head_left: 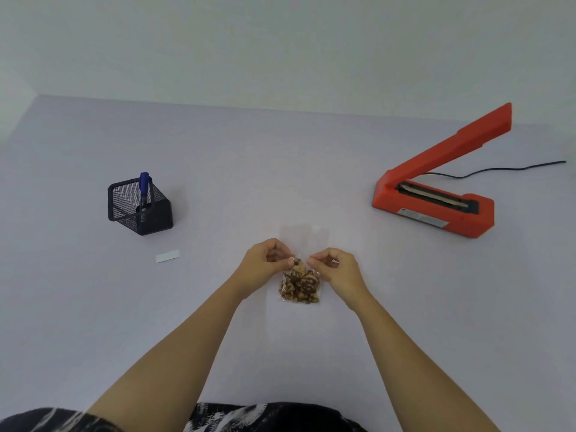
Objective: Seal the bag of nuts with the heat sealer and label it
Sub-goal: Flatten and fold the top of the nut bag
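Observation:
A small clear bag of nuts (300, 286) lies on the table in front of me, its brown contents bunched in the lower half. My left hand (265, 268) pinches the bag's upper left side and my right hand (338, 272) pinches its upper right side. The bag's clear top part (304, 236) stretches away from my fingers, faint against the table. The red heat sealer (436, 201) stands at the right with its arm raised. A white label strip (167, 256) rests on the table to the left.
A black mesh pen holder (140, 208) with a blue marker (144, 185) stands at the left, behind the label. The sealer's black cord (498, 168) runs off to the right. A pale wall borders the table's far edge.

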`<control>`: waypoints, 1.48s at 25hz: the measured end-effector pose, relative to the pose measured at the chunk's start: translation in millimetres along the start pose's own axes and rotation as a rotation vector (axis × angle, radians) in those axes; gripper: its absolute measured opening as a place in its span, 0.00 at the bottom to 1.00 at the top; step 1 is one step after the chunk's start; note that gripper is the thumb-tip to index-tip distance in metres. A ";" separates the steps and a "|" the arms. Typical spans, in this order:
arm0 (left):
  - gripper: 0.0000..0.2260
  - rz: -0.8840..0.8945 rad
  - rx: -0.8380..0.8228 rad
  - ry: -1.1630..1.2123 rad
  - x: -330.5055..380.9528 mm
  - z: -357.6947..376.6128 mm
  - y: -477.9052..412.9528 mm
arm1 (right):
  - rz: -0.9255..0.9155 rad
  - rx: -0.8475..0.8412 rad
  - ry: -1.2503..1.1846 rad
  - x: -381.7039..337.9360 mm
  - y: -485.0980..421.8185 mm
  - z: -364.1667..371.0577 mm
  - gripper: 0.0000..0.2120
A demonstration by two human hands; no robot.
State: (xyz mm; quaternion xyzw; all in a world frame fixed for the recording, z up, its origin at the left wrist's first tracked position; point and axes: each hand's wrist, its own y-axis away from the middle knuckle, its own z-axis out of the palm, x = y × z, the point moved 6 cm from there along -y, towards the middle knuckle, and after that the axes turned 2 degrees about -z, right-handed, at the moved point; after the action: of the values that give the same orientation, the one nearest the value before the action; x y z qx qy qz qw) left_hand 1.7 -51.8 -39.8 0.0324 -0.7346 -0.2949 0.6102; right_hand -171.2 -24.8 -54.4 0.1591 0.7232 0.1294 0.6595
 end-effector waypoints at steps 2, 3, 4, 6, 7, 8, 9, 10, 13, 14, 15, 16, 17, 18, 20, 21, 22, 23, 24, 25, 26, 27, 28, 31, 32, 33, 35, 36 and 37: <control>0.05 0.014 0.016 -0.008 -1.0 -2.3 -2.2 | 0.012 -0.057 -0.026 1.7 4.3 1.0 0.04; 0.05 0.016 0.022 -0.013 -1.3 -3.2 -3.1 | 0.016 -0.078 -0.019 3.1 5.7 0.9 0.05; 0.05 0.016 0.023 -0.017 -1.5 -3.1 -3.2 | 0.015 -0.091 -0.012 4.0 6.4 0.5 0.07; 0.05 0.021 0.022 -0.025 -1.8 -2.4 -2.6 | 0.001 -0.087 -0.006 3.1 5.2 0.4 0.08; 0.05 0.026 0.026 -0.032 -1.9 -2.1 -1.7 | -0.008 -0.080 0.006 1.8 4.4 0.9 0.09; 0.05 0.031 0.037 -0.037 -1.9 -2.1 -0.5 | -0.012 -0.072 0.021 1.0 3.2 2.0 0.09; 0.05 0.037 0.055 -0.043 -1.6 -2.2 0.8 | -0.014 -0.065 0.037 0.5 2.1 3.2 0.10; 0.05 0.043 0.073 -0.047 -1.2 -2.4 1.8 | -0.011 -0.061 0.045 1.1 1.2 4.3 0.10; 0.05 0.056 0.105 -0.049 -2.0 -2.7 2.9 | 0.024 -0.090 0.009 5.8 1.4 6.7 0.10; 0.05 0.061 0.108 -0.052 -2.3 -3.0 3.1 | 0.034 -0.104 0.004 7.9 1.6 6.6 0.11; 0.05 0.064 0.106 -0.053 -2.6 -3.2 3.3 | 0.042 -0.113 0.010 9.8 1.9 6.2 0.13; 0.05 0.063 0.102 -0.052 -3.6 -3.3 3.1 | 0.043 -0.117 0.019 10.3 2.3 6.2 0.13; 0.05 0.060 0.097 -0.055 -4.9 -3.3 3.1 | 0.037 -0.113 0.029 9.6 2.5 6.6 0.12; 0.05 0.057 0.097 -0.060 -6.2 -2.9 3.5 | 0.023 -0.105 0.035 8.2 2.7 7.2 0.11; 0.06 0.055 0.114 -0.069 -7.3 -2.2 4.9 | -0.016 -0.084 0.045 4.5 3.1 8.9 0.08; 0.06 0.053 0.125 -0.068 -7.5 -2.4 5.8 | -0.033 -0.079 0.049 2.7 3.4 9.7 0.08; 0.08 0.045 0.131 -0.062 -8.4 -3.0 7.0 | -0.043 -0.075 0.051 1.7 3.2 10.0 0.07; 0.11 0.026 0.128 -0.049 -10.5 -4.3 8.5 | -0.047 -0.072 0.053 1.8 2.7 9.3 0.07; 0.14 -0.004 0.117 -0.031 -13.9 -6.3 10.3 | -0.045 -0.068 0.055 2.3 1.8 8.2 0.07; 0.16 -0.038 0.104 -0.011 -18.4 -8.4 12.1 | -0.043 -0.060 0.057 3.1 1.1 6.4 0.07; 0.16 -0.068 0.090 0.003 -24.0 -10.2 13.6 | -0.043 -0.048 0.055 3.9 0.5 4.4 0.07; 0.15 -0.091 0.079 0.008 -29.9 -11.0 15.6 | -0.043 -0.035 0.052 4.5 0.2 2.3 0.07; 0.12 -0.105 0.077 0.008 -34.2 -10.6 18.1 | -0.043 -0.029 0.050 4.9 0.1 1.1 0.07; 0.05 -0.111 0.131 0.000 -38.5 -9.0 23.2 | -0.033 -0.038 0.045 8.5 1.5 1.1 0.07; 0.04 -0.113 0.148 0.003 -39.5 -8.8 23.3 | -0.027 -0.038 0.039 9.9 2.1 1.1 0.07; 0.03 -0.119 0.156 0.010 -40.0 -8.3 23.5 | -0.022 -0.038 0.030 11.0 2.6 1.0 0.06; 0.02 -0.133 0.170 0.033 -38.8 -5.7 22.8 | -0.019 -0.035 0.014 12.5 3.6 1.2 0.06; 0.02 -0.131 0.181 0.032 -37.3 -3.4 22.2 | -0.021 -0.032 0.010 12.5 4.1 1.8 0.06; 0.03 -0.125 0.191 0.019 -34.8 -0.5 22.3 | -0.024 -0.029 0.004 12.1 4.2 2.6 0.06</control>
State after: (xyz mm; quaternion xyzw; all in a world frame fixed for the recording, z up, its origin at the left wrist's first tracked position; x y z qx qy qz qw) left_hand 18.0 -19.5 -59.7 0.1392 -0.7501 -0.2606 0.5917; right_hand -169.3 -16.1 -64.1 0.1408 0.7245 0.1321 0.6617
